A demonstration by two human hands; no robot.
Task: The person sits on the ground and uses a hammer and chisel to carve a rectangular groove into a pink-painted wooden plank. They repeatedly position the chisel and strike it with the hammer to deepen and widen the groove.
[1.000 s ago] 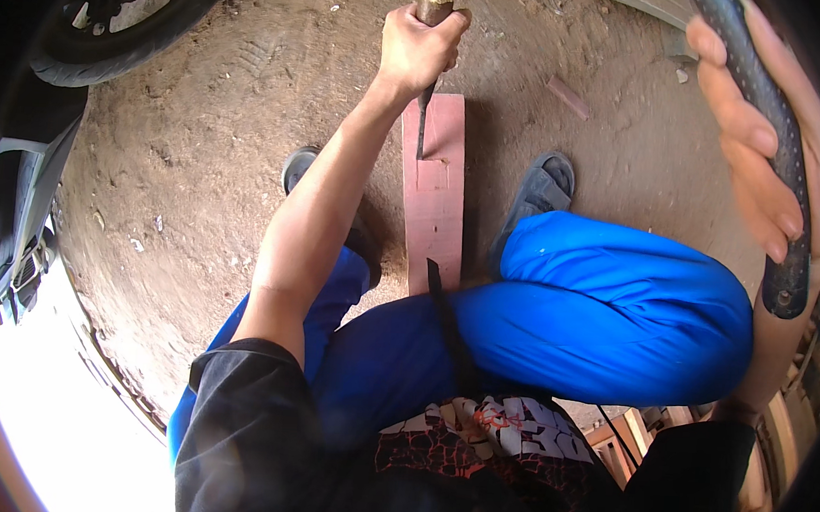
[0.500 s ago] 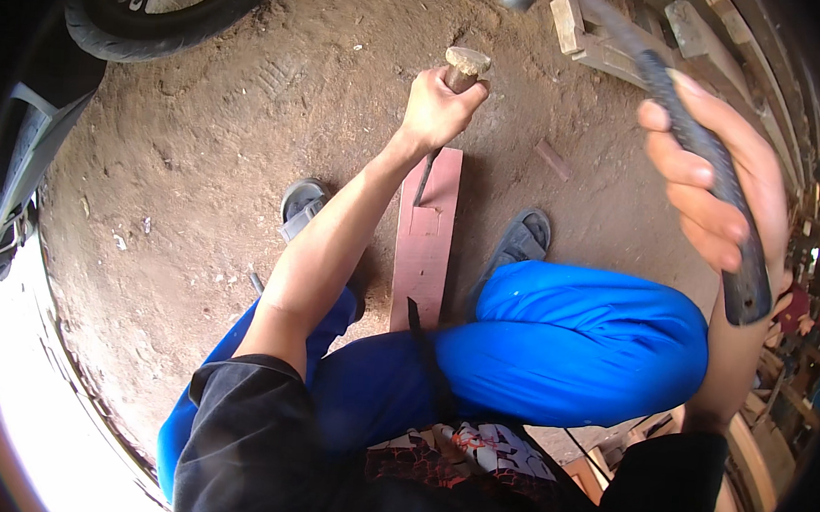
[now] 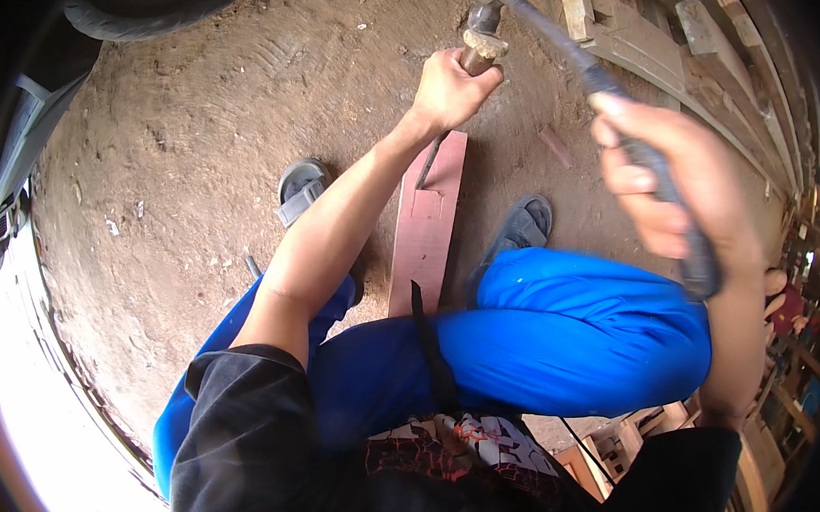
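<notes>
My left hand (image 3: 449,94) is closed round the thick handle of a chisel (image 3: 428,164), whose blade slants down to a cut rectangular mark on a reddish plank (image 3: 417,242). The handle's top is pale and battered. My right hand (image 3: 664,181), blurred, grips the dark handle of a hammer (image 3: 556,36); the hammer's head appears right at the chisel's top, perhaps touching it. The plank lies lengthwise between my sandalled feet, its near end hidden by my blue-trousered leg (image 3: 563,347), with a black strap-like strip over it.
A black vehicle tyre (image 3: 135,14) is at the upper left on the dirt floor (image 3: 153,196). Wooden offcuts and planks (image 3: 708,58) lie along the upper right and lower right. A person (image 3: 783,308), partly seen, is at the right edge. A small reddish scrap (image 3: 557,145) lies right of my plank.
My right hand has swung the hammer leftward and down, bringing its head to the chisel's top. My left hand still holds the chisel on the plank; the view has shifted somewhat.
</notes>
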